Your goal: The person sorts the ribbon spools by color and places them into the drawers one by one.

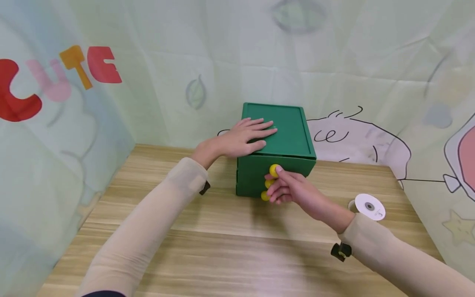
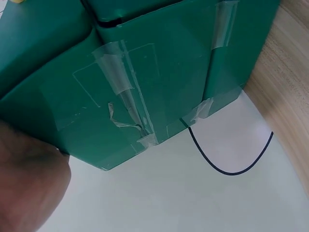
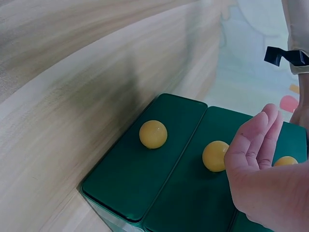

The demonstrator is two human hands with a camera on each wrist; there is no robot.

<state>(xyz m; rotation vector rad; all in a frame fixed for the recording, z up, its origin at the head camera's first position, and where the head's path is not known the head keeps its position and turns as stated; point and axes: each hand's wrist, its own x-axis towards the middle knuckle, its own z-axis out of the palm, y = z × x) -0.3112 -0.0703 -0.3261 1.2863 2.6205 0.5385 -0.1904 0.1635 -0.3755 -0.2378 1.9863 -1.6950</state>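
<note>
A green drawer box (image 1: 256, 175) with three drawers, one above another, stands near the back of the table. Each drawer front bears a round yellow knob. My left hand (image 1: 245, 138) lies flat on the lid with its fingers spread. At the front, my right hand (image 1: 293, 187) pinches the top knob (image 1: 274, 170) between thumb and finger. The middle knob (image 3: 215, 156) and bottom knob (image 3: 153, 134) sit below, beside its other fingers. Strips of clear tape (image 2: 116, 67) cross the box's side in the left wrist view.
A white spool (image 1: 370, 207) sits on the wood-grain table (image 1: 222, 255), to the right of my right hand. Printed cloth (image 1: 163, 82) hangs directly behind the box and along both sides of the table.
</note>
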